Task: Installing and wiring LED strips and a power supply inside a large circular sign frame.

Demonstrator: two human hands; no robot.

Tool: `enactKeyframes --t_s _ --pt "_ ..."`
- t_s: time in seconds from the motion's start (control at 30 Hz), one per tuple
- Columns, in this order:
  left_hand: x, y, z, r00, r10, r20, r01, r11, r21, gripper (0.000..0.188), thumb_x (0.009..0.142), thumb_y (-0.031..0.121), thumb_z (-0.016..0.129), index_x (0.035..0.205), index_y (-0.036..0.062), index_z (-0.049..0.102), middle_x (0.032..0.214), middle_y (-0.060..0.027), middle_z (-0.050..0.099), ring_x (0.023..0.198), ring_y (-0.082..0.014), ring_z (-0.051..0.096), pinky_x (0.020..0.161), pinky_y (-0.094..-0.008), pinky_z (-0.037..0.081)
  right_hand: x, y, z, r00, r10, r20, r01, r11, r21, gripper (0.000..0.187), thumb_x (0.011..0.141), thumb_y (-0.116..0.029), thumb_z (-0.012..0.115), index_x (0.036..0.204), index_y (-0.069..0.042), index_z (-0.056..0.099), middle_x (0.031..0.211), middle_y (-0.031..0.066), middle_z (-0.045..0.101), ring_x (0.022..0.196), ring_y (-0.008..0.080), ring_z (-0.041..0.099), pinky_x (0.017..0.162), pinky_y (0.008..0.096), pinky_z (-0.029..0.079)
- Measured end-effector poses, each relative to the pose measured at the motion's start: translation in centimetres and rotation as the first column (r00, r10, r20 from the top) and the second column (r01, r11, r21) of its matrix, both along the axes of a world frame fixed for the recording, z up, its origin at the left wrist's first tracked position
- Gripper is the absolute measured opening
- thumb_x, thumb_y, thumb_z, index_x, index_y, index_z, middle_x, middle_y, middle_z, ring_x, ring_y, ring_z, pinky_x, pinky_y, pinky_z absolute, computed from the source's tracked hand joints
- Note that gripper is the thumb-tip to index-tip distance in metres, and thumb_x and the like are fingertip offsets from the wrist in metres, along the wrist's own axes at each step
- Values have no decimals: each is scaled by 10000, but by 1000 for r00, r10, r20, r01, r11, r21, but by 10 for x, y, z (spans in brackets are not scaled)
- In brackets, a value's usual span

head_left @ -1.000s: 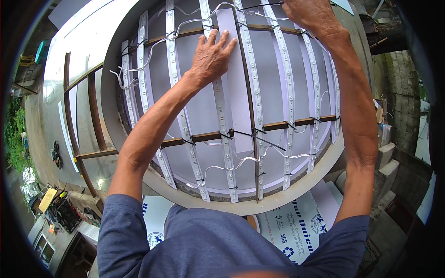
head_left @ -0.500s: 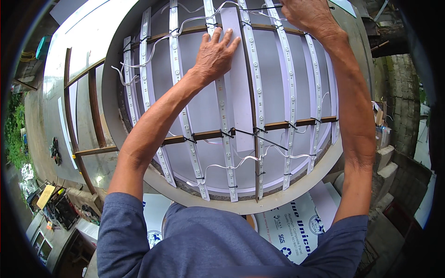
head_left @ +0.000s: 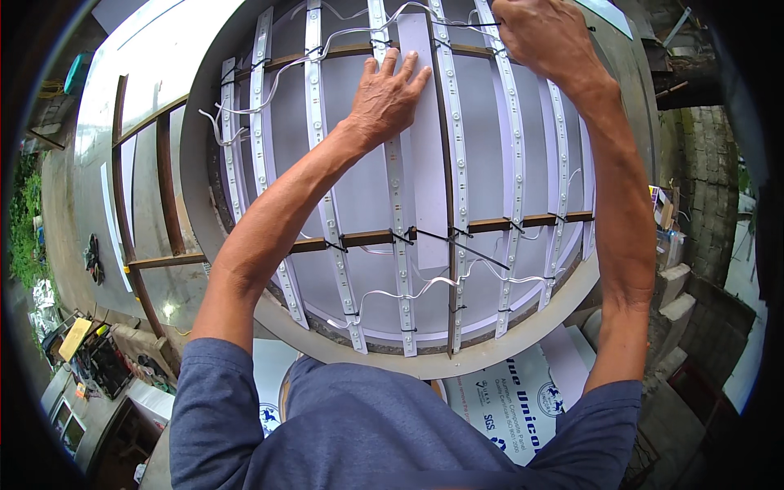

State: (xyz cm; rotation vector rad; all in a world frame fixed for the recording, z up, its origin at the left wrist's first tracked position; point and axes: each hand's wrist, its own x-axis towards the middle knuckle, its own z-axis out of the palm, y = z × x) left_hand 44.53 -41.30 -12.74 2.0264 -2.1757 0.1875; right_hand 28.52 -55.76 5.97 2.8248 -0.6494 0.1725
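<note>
A large round metal frame (head_left: 523,328) lies in front of me, with several LED strips (head_left: 460,163) running lengthwise across it. My left hand (head_left: 388,98) rests with fingers spread over one LED strip and the edge of a plain white strip (head_left: 433,192). At the top, my right hand (head_left: 545,39) pinches the end of a black cable tie (head_left: 469,24), which stretches taut from the neighbouring LED strip at the upper crossbar (head_left: 347,51). My right fingertips are partly out of the picture. White wires (head_left: 273,86) loop between the strips.
Long cable tie tails (head_left: 482,255) stick out at the lower crossbar (head_left: 359,239). A brown metal framework (head_left: 167,184) extends to the left over a grey sheet. Printed panels (head_left: 506,400) lie under the near rim. Concrete blocks (head_left: 674,314) stand at the right.
The view has shifted slightly. Both hands keep nearly the same places on the frame, and the right still grips the cable tie.
</note>
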Motion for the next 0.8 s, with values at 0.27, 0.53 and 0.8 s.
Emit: enactKeyframes --t_s 0.27,0.53,0.8 --pt "2 0 -5 998 -36 -60 31 996 -81 512 862 49 588 1370 97 624 1469 -209 524 1373 -416 463 1066 -602 406 -7 9 -1 998 -56 22 57 995 -79 91 825 -117 637 807 -44 687 822 140 693 804 327 713 755 447 562" --pt "2 0 -6 998 -37 -54 32 996 -84 519 862 49 592 1377 101 619 1466 -210 527 1372 -411 464 1065 -591 409 -7 2 -5 993 -110 48 113 992 -55 102 817 -102 630 796 -34 703 816 162 700 829 335 719 781 451 573" --pt "1 0 -5 1000 13 -1 -13 999 -30 552 869 63 610 1412 163 584 1514 -150 496 1406 -377 444 1089 -560 404 -8 -1 -11 994 -107 26 108 994 -30 106 821 -99 626 832 -29 705 849 167 707 838 338 719 785 454 574"
